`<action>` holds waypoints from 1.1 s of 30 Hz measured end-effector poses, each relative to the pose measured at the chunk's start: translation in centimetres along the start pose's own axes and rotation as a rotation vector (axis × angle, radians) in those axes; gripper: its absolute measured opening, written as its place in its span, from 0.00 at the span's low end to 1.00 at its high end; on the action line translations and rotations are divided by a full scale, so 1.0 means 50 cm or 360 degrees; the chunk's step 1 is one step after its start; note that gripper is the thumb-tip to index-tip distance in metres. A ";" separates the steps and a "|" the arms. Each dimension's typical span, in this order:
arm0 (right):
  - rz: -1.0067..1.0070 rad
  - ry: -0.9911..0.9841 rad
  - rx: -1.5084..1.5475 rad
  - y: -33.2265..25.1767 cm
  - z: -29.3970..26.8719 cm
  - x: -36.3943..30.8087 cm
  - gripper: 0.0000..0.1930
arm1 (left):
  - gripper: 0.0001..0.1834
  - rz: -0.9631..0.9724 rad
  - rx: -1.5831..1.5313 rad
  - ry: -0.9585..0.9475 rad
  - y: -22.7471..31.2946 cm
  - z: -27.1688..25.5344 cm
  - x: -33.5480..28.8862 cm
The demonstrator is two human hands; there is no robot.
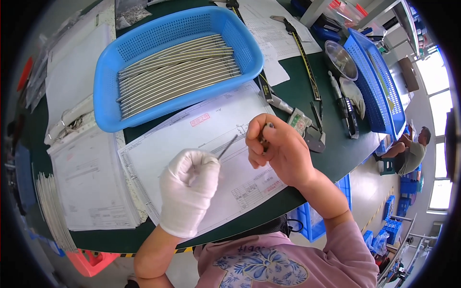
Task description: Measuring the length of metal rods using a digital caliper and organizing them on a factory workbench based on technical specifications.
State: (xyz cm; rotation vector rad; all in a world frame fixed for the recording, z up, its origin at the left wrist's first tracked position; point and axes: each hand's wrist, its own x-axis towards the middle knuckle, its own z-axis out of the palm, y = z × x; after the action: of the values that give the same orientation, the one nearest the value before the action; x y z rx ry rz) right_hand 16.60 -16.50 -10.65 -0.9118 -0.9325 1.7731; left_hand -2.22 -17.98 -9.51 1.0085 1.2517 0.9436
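My left hand [188, 189], in a white glove, is closed with thumb and fingertips pinched on a thin dark pin [227, 147]. The pin sticks out up and to the right, toward my other hand. Bare and curled, my right hand [285, 151] has its fingers round something small, dark and partly shiny [264, 136]; its kind is mostly hidden. Both hands are over printed drawing sheets [173, 139] on the green table. Beyond them stands a blue perforated basket [103, 108] holding several long, thin metal rods [177, 77].
Right of the basket lie a caliper [303, 55], a micrometer [314, 142] and another measuring tool [342, 103]. A metal bowl [340, 60] and a blue crate [372, 86] stand at the far right. Paper stacks [91, 187] cover the left side. A person [412, 151] sits farther off.
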 end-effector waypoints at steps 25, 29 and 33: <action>-0.0135 -0.0068 -0.0355 0.015 0.022 -0.004 0.10 | 0.03 0.0327 0.0096 -0.0384 -0.027 -0.025 0.009; -0.0731 -0.0033 -0.1188 0.011 0.001 -0.030 0.14 | 0.04 0.1350 0.0718 -0.0120 -0.028 0.001 -0.013; -0.0774 -0.0146 -0.1309 0.022 0.018 -0.056 0.12 | 0.05 0.1356 0.0975 0.0001 -0.033 0.017 -0.069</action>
State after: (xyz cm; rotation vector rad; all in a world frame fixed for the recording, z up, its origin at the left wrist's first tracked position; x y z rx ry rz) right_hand 16.30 -19.61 -10.69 -0.9756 -1.8292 1.0032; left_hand -1.67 -21.83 -10.07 2.1238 1.1288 1.2057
